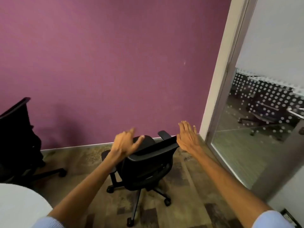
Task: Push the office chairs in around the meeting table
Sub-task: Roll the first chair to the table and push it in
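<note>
Near the purple wall, you are reaching both spread, empty hands toward the chair (144, 168): left hand (125, 142) nearer its backrest top, right hand (187, 139) beside it; bench (18, 204) lying behind-left.

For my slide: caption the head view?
Both open hands reach for a black office chair by the purple wall.

A black office chair (144, 163) on a wheeled star base stands at lower centre of the frame, its backrest toward the camera. A second black chair (18, 139) sits at the left edge, above the white table (18, 204) in the lower left corner.
</note>
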Demonstrator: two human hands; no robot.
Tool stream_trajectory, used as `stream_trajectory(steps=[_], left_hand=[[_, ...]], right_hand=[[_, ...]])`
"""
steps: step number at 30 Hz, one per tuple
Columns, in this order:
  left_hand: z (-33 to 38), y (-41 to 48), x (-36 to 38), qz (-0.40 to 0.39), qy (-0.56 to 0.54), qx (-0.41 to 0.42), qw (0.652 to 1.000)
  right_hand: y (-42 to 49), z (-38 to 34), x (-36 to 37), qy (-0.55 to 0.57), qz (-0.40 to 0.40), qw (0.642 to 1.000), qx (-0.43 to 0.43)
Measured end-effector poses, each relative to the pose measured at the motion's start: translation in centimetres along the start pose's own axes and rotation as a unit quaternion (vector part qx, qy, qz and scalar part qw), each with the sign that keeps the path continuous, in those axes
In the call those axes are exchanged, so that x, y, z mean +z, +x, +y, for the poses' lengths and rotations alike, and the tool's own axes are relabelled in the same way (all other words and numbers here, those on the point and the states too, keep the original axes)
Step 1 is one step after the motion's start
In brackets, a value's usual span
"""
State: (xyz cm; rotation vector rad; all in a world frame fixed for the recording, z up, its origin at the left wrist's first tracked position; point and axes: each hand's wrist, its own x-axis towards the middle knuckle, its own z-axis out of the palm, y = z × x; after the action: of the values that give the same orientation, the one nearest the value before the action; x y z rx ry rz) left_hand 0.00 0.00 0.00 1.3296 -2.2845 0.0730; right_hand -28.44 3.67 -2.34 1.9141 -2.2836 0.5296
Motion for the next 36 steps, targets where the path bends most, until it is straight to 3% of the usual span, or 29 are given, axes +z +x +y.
stream_trajectory(steps=[2,5,10,22,30,36], left_hand=[[0.5,0.3,2.2,-0.054,0.008,0.076,0.996],[0.8,0.5,6.6,-0.153,0.011,0.096,0.983],[-0.2,-0.1,12.4,-0.252,0.018,0.092,0.963],[0.0,0.6,14.0,-0.253,0.053,0.048,0.965],[-0.1,-0.2,13.4,-0.249,0.108,-0.065,0.96],[0.5,0.7,13.0,-0.254,0.135,-0.109,0.952]], right_hand=[[0.1,0.9,1.4,-0.058,-0.083,0.994,-0.026],[-0.4,2.4,4.9,-0.061,-0.191,0.978,-0.048],[0.6,2.6,8.2,-0.064,-0.169,0.978,-0.106],[4.9,2.1,10.0,-0.11,-0.174,0.963,-0.176],[6.2,1.8,11.1,-0.075,-0.187,0.929,-0.311],[7.6,1.8,11.1,-0.05,-0.171,0.924,-0.338]])
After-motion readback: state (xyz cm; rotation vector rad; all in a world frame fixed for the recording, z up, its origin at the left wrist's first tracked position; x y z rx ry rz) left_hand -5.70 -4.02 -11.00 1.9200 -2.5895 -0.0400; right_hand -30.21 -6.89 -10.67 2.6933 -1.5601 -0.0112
